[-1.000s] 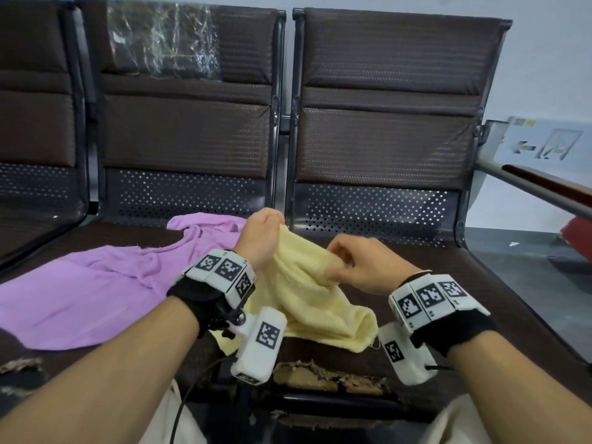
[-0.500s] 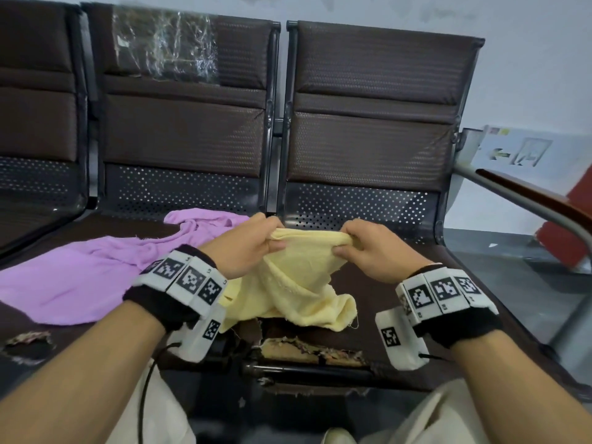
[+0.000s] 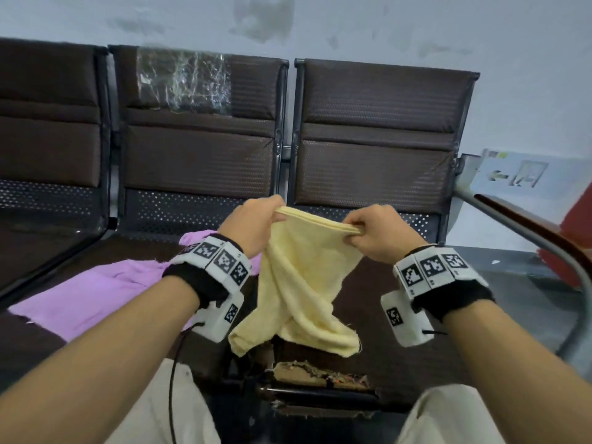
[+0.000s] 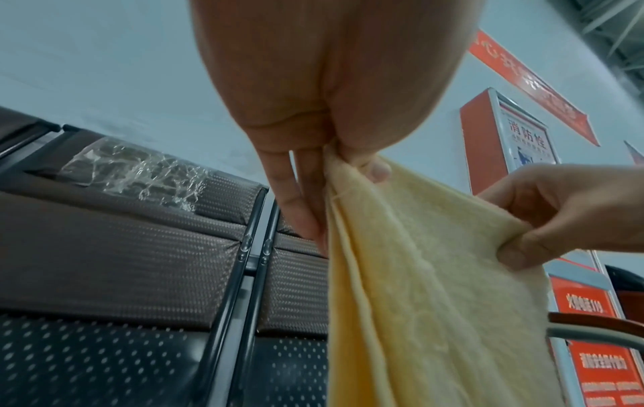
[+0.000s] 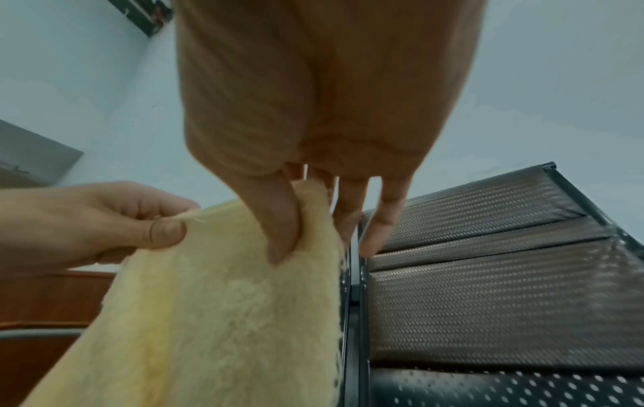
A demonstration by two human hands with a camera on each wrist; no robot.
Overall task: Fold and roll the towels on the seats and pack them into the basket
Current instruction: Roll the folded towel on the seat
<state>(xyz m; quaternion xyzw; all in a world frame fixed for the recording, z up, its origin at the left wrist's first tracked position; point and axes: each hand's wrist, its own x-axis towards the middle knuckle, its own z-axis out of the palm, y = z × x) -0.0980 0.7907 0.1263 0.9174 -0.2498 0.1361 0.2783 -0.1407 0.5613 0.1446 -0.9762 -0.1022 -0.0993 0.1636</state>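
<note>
Both hands hold a pale yellow towel (image 3: 304, 283) up by its top edge, and it hangs twisted over the brown seat (image 3: 368, 290). My left hand (image 3: 275, 213) pinches the left corner between thumb and fingers (image 4: 306, 209). My right hand (image 3: 355, 232) pinches the right corner, with its thumb (image 5: 282, 228) pressed into the yellow towel (image 5: 209, 316). A purple towel (image 3: 96, 290) lies spread and rumpled on the seat to the left, partly behind my left wrist. No basket is in view.
A row of brown padded seats with perforated metal backs (image 3: 368, 155) faces me. A metal armrest (image 3: 528, 232) runs along the right. The seat's front edge (image 3: 320, 376) is torn. Plastic film (image 3: 184, 81) clings to the middle backrest. Red signs (image 4: 505, 143) stand on the right.
Both hands have lifted the yellow towel off the seat and moved apart along its top edge. It now hangs stretched between them.
</note>
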